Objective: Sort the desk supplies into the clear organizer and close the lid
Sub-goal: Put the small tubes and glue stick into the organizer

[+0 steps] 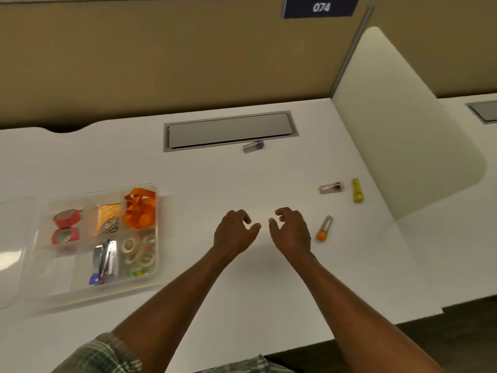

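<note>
The clear organizer (161, 238) lies open on the white desk at the left; its lid (13, 251) is folded out to the left. Its compartments hold two red tape rolls (66, 226), coloured clips (108, 219), an orange ribbon (139, 208), staplers (105, 261) and clear tape rolls (139, 251). Small capped tubes lie loose on the desk: purple (253, 146), pink (331, 187), yellow (357, 190), orange (324, 228). My left hand (235, 231) and my right hand (290, 230) hover side by side at mid-desk, fingers loosely curled, holding nothing.
A grey cable flap (228, 129) is set into the desk near the back. A tan partition wall (161, 63) rises behind, with a sign reading 074 (321, 7). A white side divider (403, 130) bounds the desk at the right.
</note>
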Available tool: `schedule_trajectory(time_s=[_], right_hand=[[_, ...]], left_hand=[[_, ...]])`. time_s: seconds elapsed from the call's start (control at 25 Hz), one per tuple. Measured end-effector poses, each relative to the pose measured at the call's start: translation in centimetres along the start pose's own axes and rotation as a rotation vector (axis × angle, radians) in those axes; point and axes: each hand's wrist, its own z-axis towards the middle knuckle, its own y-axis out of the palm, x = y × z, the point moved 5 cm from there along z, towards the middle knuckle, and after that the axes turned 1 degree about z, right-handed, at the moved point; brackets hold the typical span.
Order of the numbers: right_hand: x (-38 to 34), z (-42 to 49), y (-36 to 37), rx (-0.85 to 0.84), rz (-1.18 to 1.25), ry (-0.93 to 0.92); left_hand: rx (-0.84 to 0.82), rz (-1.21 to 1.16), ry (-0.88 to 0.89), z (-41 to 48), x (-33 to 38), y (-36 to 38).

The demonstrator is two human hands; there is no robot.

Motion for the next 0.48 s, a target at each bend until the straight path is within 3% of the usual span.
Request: schedule_trajectory(time_s=[0.16, 0.36, 0.48], right_hand=[[6.4, 2.4, -4.9, 0.153, -0.171, 0.142], [11.2, 4.6, -5.8, 0.037, -0.122, 0.35], [11.9, 5.6, -5.5, -0.014, -0.071, 0.341]], left_hand=[[-0.121, -0.02, 0.007, 0.9, 4.6, 4.8], [-0.227, -0.087, -0.062, 1.8, 7.2, 8.3], [-0.264, -0.167, -0.117, 2.0, 7.9, 9.6]])
